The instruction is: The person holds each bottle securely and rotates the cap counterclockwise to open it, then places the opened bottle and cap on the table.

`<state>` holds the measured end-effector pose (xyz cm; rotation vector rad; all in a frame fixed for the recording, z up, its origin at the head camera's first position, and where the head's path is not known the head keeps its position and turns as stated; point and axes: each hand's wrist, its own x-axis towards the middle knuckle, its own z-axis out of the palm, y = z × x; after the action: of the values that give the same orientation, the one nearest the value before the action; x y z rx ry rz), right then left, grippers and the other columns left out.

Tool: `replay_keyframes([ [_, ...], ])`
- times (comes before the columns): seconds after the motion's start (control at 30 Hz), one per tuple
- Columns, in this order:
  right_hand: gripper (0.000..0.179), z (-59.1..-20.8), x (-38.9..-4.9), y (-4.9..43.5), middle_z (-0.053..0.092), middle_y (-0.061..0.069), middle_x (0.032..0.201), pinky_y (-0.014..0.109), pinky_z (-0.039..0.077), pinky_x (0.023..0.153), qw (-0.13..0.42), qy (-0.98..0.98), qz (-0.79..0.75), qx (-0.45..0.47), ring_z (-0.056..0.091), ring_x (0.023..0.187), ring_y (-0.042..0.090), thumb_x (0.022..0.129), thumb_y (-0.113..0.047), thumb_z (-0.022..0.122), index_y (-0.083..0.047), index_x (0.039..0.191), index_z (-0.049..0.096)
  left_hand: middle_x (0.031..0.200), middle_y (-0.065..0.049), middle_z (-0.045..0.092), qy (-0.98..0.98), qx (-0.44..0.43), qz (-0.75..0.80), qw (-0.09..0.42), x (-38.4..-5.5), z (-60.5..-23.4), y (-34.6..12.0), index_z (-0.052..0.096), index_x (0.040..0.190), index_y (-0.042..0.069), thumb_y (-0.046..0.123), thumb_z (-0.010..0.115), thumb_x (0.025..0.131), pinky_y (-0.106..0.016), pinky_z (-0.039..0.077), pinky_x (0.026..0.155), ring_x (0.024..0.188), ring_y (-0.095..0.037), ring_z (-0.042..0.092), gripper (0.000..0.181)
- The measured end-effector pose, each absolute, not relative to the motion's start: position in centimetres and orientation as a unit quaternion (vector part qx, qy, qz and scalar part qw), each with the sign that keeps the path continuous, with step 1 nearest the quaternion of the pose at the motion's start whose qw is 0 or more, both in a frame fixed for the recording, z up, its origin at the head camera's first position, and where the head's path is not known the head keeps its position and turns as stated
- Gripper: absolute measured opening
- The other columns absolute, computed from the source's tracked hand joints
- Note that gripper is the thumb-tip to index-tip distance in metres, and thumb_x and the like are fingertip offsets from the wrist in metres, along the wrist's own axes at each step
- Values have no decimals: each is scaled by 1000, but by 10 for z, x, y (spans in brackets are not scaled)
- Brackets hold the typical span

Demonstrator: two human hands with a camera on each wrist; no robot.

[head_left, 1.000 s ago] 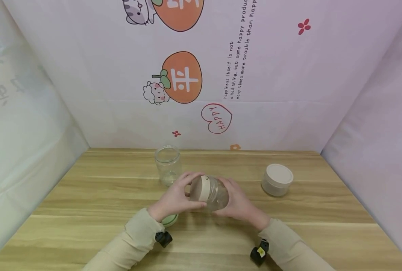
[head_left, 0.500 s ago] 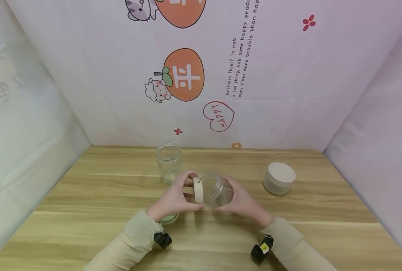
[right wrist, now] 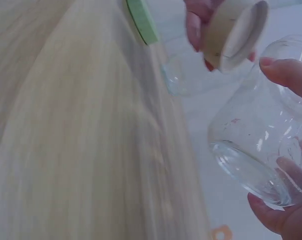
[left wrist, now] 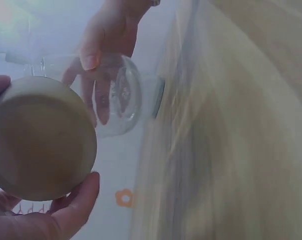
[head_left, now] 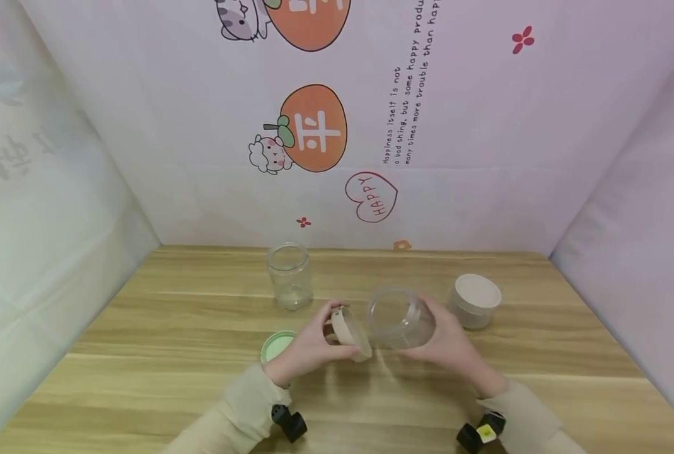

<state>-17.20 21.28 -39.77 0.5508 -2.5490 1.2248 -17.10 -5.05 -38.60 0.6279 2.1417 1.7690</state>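
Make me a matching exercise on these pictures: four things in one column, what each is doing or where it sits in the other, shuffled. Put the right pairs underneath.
Things
1. Left hand
2. Green lid
3. Right hand
4. White lid

Places and states
A. on top of a lidded jar
B. gripping a clear jar
C. lying on the table, partly hidden by an arm in the head view
D. holding a beige lid

Right pairs
1-D; 2-C; 3-B; 4-A
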Motion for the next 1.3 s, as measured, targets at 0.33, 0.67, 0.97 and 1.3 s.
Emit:
replay_keyframes([
  [0.33, 96, -390, -153, 252, 55, -11, 120, 9, 36, 88, 178, -867, 437, 158, 50, 105, 2, 51, -10, 92, -5, 134, 44, 125, -17, 45, 783, 192, 570, 158, -171, -396, -24, 31, 134, 6, 20, 79, 74, -34, 49, 86, 106, -24, 52, 78],
  [0.67, 99, -391, -141, 261, 52, -22, 117, 4, 33, 87, 201, -859, 440, 166, 47, 103, -10, 47, -3, 91, -1, 134, 43, 118, -3, 55, 824, 223, 497, 153, -173, -402, 9, 45, 130, 6, 30, 87, 65, -24, 47, 86, 102, -12, 54, 81],
  [0.97, 101, -391, -136, 266, 54, -23, 118, 4, 34, 87, 225, -847, 449, 175, 46, 105, -11, 44, 1, 91, 0, 133, 44, 119, -1, 56, 833, 245, 474, 144, -183, -409, 16, 48, 129, 8, 24, 89, 62, -22, 47, 87, 101, -10, 55, 81],
  [1.3, 97, -393, -131, 268, 53, -19, 120, 4, 36, 88, 224, -834, 474, 171, 49, 108, -6, 46, 8, 88, 2, 131, 44, 123, -4, 56, 832, 246, 473, 153, -187, -409, 11, 47, 130, 9, 15, 88, 62, -28, 44, 93, 110, -18, 54, 79],
])
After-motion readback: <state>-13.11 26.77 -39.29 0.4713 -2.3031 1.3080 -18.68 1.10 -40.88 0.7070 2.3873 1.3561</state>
